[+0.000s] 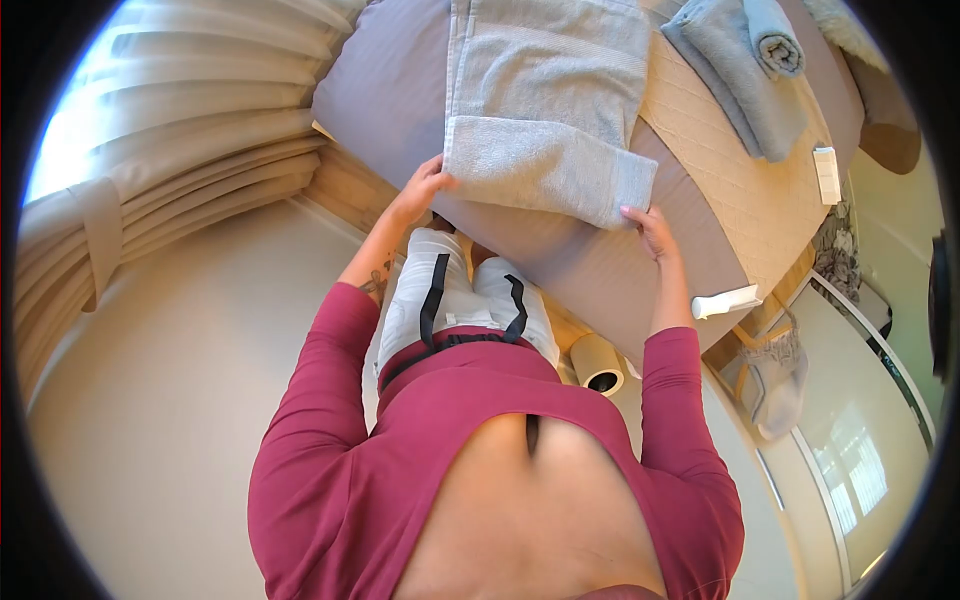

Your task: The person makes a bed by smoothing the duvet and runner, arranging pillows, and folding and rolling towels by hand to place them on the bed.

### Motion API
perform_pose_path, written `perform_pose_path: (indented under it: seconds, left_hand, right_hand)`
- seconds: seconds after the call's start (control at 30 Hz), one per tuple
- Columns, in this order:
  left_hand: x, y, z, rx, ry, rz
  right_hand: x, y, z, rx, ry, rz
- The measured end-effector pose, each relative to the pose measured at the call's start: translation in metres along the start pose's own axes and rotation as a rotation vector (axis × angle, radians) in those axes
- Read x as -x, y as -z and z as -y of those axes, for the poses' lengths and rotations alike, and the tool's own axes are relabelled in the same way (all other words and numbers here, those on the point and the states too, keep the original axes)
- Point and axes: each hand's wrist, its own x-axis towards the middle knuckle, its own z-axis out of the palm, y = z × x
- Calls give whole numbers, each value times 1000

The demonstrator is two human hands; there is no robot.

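Observation:
A light grey towel (550, 70) lies spread over the bed, its near end turned back in a wide folded band (545, 170). My left hand (428, 188) is closed on the left edge of that band, thumb and fingers pinching the cloth. At the band's lower right corner, my right hand (652, 230) grips the towel between thumb and fingers. The far end of the towel runs out of the top of the view.
On the quilted beige cover (700, 190) sit a folded grey towel (740, 95) and a rolled one (778, 48). Two white items (826, 176) (727, 302) lie near the bed's right edge. Curtains (220, 150) hang left. A beige cylinder (597, 362) stands beside the bed.

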Motion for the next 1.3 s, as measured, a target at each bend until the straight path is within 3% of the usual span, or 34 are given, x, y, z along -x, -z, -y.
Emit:
perform_pose_path:
  seconds: [0.03, 0.1, 0.2, 0.33, 0.4, 0.43, 0.5, 0.57, 0.63, 0.7, 0.77, 0.8, 0.83, 0.87, 0.9, 0.97, 1.0, 1.03, 1.1, 1.13, 1.17, 1.2, 1.23, 1.27, 1.3]
  left_hand:
    - [-1, -3, -1, 3, 3, -4]
    - [-12, -12, -5, 347, 223, -91]
    - [-24, -15, -20, 501, 390, -83]
    - [-27, -18, -43, 463, 380, 12]
    - [-27, -25, -58, 498, 109, 48]
    - [-30, -23, -62, 497, 103, 52]
    - [-34, -17, -72, 193, -64, -51]
    - [-20, -18, -100, 250, -181, -41]
    - [-2, -15, -134, 245, -329, -14]
    - [37, -25, -188, 82, -503, 51]
    - [105, -19, -248, -523, -533, 9]
    - [159, -23, -288, -552, -848, 137]
    - [185, -23, -304, -508, -1003, 215]
    - [207, -35, -314, -362, -1167, 224]
    - [218, -43, -330, -204, -1341, 342]
    - [256, -39, -356, 100, -1202, 568]
    - [266, -49, -387, -121, -1216, 667]
    - [278, -58, -401, -144, -1172, 607]
    - [293, -54, -414, -211, -1139, 444]
    - [294, -42, -418, -249, -1144, 340]
    - [276, -37, -422, -251, -1155, 346]
    - [244, -27, -429, -676, -1533, 7]
    - [217, -18, -439, -1114, -1847, -390]
    - [198, -23, -446, -660, -1423, -276]
    - [173, -33, -454, -229, -973, -166]
  right_hand:
    - [0, -4, 1, 53, -21, -48]
    - [-8, -11, 9, 50, -52, -73]
    - [-12, -14, 22, -60, -53, -78]
    - [-2, -17, 52, -250, 36, 50]
    - [7, -18, 66, -235, 71, 72]
    - [11, -18, 73, -224, 107, 94]
    - [20, -18, 86, -178, 170, 91]
    - [34, -21, 106, -133, 242, 93]
    - [56, -26, 136, 91, 445, -85]
    - [102, -58, 189, 129, 578, -148]
    - [172, -59, 214, 273, 717, -197]
    - [209, -42, 225, 376, 768, -194]
    - [227, -35, 245, 521, 1167, 74]
    - [243, -27, 262, 610, 1310, 276]
    - [262, -29, 276, 612, 1323, 268]
    - [296, -35, 305, 465, 1351, 488]
    - [309, -37, 315, 393, 1363, 599]
    - [318, -40, 324, 403, 1392, 593]
    - [325, -47, 339, 349, 1643, 326]
    - [315, -54, 338, 357, 1664, 320]
    - [296, -65, 334, 570, 1746, -391]
    - [277, -69, 339, 746, 1684, -1120]
    - [256, -35, 373, 887, 1983, -642]
    - [239, -46, 384, 317, 1407, -425]
    - [187, -6, 393, 444, 1333, -578]
